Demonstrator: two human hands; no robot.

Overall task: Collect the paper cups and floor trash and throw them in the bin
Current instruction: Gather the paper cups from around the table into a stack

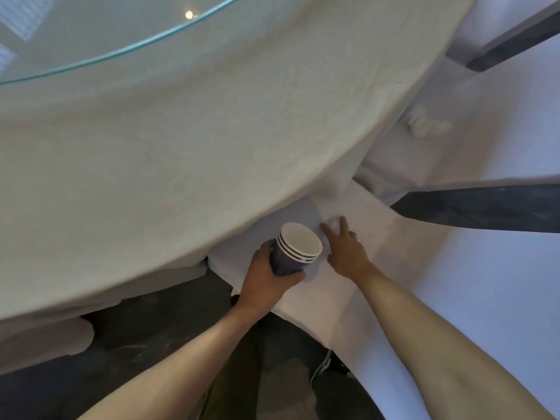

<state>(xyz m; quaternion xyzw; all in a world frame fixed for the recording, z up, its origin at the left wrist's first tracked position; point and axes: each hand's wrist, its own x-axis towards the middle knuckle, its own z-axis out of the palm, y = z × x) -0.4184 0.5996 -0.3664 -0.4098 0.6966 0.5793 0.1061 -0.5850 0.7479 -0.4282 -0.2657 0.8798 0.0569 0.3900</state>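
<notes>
My left hand [266,277] grips a stack of dark blue paper cups [295,251] with white rims, tilted so the white inside faces up. Just to the right of the cups, my right hand [345,250] is stretched forward with fingers spread, fingertips touching white cloth below the table edge and holding nothing. A crumpled white piece of paper [424,125] lies farther off at the upper right, beyond the table edge. No bin is in view.
A round table with a cream tablecloth [197,140] and a glass top [91,28] fills the upper left. White-covered chairs [500,268] stand to the right, with dark floor [485,210] between them. Dark floor [151,328] also lies under my arms.
</notes>
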